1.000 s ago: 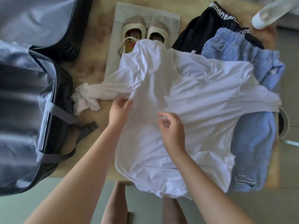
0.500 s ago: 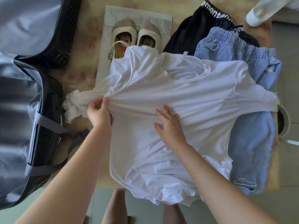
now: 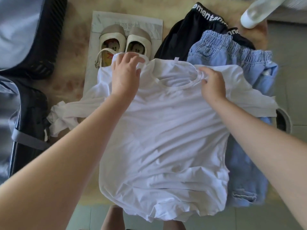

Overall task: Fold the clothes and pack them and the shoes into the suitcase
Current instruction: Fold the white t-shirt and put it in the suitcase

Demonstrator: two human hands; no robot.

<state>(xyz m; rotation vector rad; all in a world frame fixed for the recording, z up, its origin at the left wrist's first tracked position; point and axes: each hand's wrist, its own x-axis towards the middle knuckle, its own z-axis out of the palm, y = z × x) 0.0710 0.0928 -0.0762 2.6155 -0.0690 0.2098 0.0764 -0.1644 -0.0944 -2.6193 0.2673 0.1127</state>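
my left grip [image 3: 126, 75] clutches the left shoulder of the white t-shirt [image 3: 166, 130]; my right grip [image 3: 213, 83] pinches its collar. the shirt lies flat in the middle of the surface [image 3: 74, 39], hem over the near edge. shoes [image 3: 123, 44] sit toward the far edge, the open suitcase [image 3: 25, 113] at the left edge.

**Suitcase** [image 3: 29, 113], left: cut off by the left and far picture edges. **White T-shirt** [image 3: 166, 130]: covers the heels of the shoes [image 3: 113, 34], the near part of the black shorts [image 3: 179, 39] and the left side of the blue jeans [image 3: 240, 163]. **Waistband lettering:** partly covered, so not legible in full. **Paper** [image 3: 103, 22]: print too blurred to read. **Left hand** [image 3: 126, 75]: fingertips blurred, so its grip cannot be told. **White object** [image 3: 255, 12], far right: cropped and unidentifiable.
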